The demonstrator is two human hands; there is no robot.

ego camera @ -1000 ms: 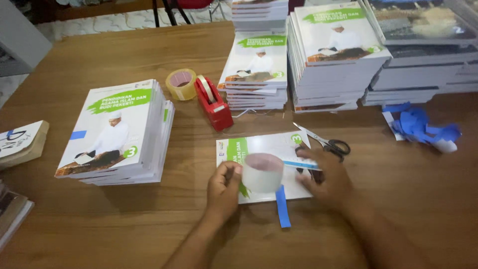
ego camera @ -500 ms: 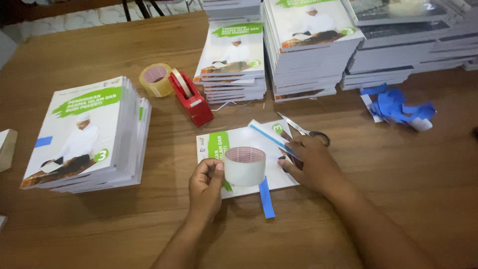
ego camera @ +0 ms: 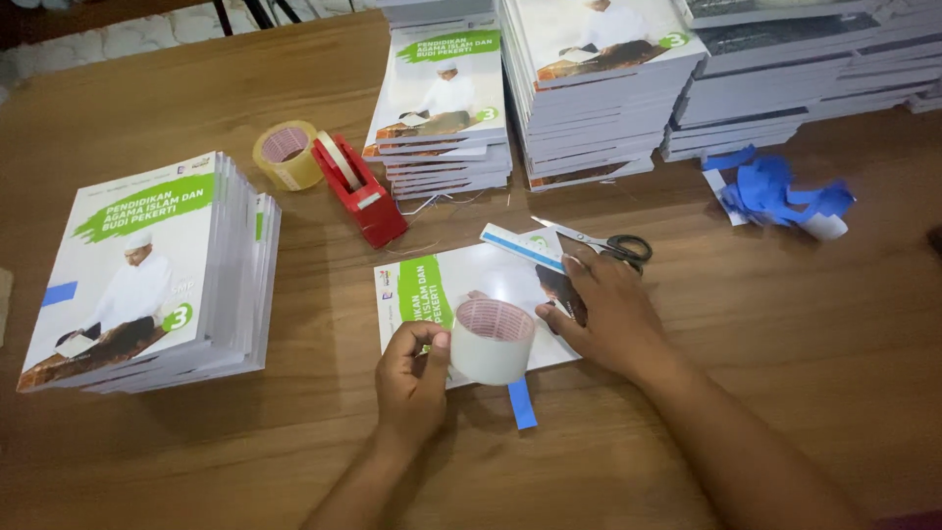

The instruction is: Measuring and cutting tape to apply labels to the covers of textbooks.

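My left hand (ego camera: 412, 373) grips a wide white tape roll (ego camera: 492, 341) by its left side, held just above a thin green-and-white booklet (ego camera: 442, 285) lying flat on the wooden table (ego camera: 746, 324). My right hand (ego camera: 603, 314) rests palm down on the booklet's right part, fingers spread, pressing it. A blue strip (ego camera: 521, 401) sticks out from under the booklet toward me, and a blue-and-white strip (ego camera: 520, 245) lies across its far corner. Scissors (ego camera: 603, 242) lie just beyond my right fingers.
A stack of the same booklets (ego camera: 147, 265) stands at the left. A red tape dispenser (ego camera: 358, 191) and a yellowish tape roll (ego camera: 285, 154) sit beyond the booklet. Taller stacks (ego camera: 589, 88) line the far edge. Crumpled blue strips (ego camera: 775, 193) lie at the right.
The view has shifted, so everything sits lower and further left. My left hand has turned the tape roll more upright; my right hand stays on the booklet.
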